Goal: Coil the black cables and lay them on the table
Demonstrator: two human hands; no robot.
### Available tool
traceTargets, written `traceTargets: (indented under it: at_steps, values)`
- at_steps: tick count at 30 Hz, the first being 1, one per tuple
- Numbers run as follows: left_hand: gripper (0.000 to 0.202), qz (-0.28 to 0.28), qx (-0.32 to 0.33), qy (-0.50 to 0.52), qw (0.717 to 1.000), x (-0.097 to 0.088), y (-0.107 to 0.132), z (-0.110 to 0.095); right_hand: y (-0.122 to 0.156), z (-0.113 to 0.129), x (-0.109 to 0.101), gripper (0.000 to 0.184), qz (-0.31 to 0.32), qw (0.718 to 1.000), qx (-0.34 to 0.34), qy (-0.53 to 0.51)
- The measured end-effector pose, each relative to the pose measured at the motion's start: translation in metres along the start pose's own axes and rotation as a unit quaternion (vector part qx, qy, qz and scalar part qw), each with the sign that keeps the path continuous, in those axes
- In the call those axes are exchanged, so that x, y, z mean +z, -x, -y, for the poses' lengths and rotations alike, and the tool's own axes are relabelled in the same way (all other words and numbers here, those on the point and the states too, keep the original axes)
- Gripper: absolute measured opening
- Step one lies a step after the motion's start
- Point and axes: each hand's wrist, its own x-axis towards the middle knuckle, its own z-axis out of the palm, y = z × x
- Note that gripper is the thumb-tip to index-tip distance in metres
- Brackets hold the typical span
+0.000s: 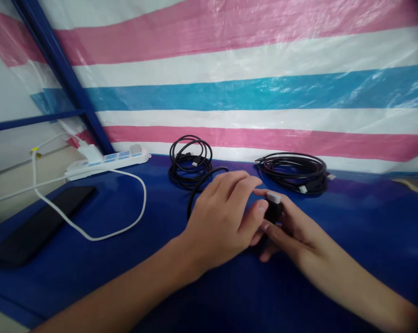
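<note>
Both my hands meet over the blue table [351,222] near its middle. My right hand [292,226] pinches a small black plug with a pale metal tip [273,203]. My left hand [222,217] lies over it from the left, thumb and fingers touching the plug's body. A black cable [200,185] runs out from under my left hand toward the back. Whether it joins the plug is hidden by my fingers.
Two coiled black cables lie at the back: one [190,159] left of centre, one [294,171] to the right. A white power strip [108,161] with a white charger cord [101,233] sits far left, next to a black phone [38,224]. A striped tarp hangs behind.
</note>
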Motion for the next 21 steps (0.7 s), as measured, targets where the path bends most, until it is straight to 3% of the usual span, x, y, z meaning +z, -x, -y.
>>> traceTargets:
  at_steps: [2, 4, 5, 7, 8, 9, 10, 12, 13, 14, 17, 21]
  values:
    - [0.026, -0.061, 0.108, -0.138, 0.983, -0.008, -0.002, 0.01, -0.003, -0.003, -0.011, 0.059, 0.007, 0.999, 0.016, 0.045]
    - [0.037, -0.073, 0.108, -0.196, 0.972, -0.013, -0.003, 0.018, -0.004, -0.004, -0.023, 0.063, 0.017, 0.992, 0.026, 0.125]
    - [0.045, -0.059, 0.063, -0.183, 0.979, -0.014, -0.004, 0.022, -0.004, -0.003, -0.028, 0.063, 0.022, 0.985, 0.026, 0.166]
    - [0.059, 0.003, -0.108, -0.051, 0.993, -0.014, -0.006, 0.025, -0.003, -0.002, -0.034, 0.059, 0.031, 0.969, 0.002, 0.246]
    - [0.064, 0.05, -0.213, 0.062, 0.974, -0.012, -0.007, 0.025, -0.002, -0.001, -0.035, 0.056, 0.037, 0.959, -0.021, 0.281]
    - [0.067, 0.097, -0.31, 0.187, 0.927, -0.01, -0.008, 0.023, -0.001, 0.0, -0.036, 0.053, 0.045, 0.948, -0.048, 0.311]
    - [0.065, 0.132, -0.384, 0.303, 0.862, -0.008, -0.009, 0.021, -0.001, 0.001, -0.035, 0.051, 0.053, 0.938, -0.077, 0.333]
    - [0.05, 0.163, -0.451, 0.463, 0.746, -0.002, -0.01, 0.013, 0.0, 0.0, -0.032, 0.051, 0.073, 0.926, -0.121, 0.35]
    - [0.042, 0.166, -0.453, 0.5, 0.719, 0.001, -0.01, 0.009, 0.001, -0.001, -0.031, 0.053, 0.086, 0.922, -0.135, 0.353]
    - [0.035, 0.168, -0.444, 0.516, 0.713, 0.003, -0.009, 0.005, 0.002, -0.002, -0.029, 0.057, 0.099, 0.916, -0.146, 0.359]
    - [0.034, 0.205, -0.411, 0.507, 0.729, 0.009, -0.007, -0.001, 0.005, -0.009, -0.026, 0.068, 0.115, 0.896, -0.156, 0.399]
    - [0.034, 0.195, -0.373, 0.453, 0.786, 0.011, -0.003, -0.002, 0.007, -0.011, -0.021, 0.071, 0.07, 0.889, -0.16, 0.424]
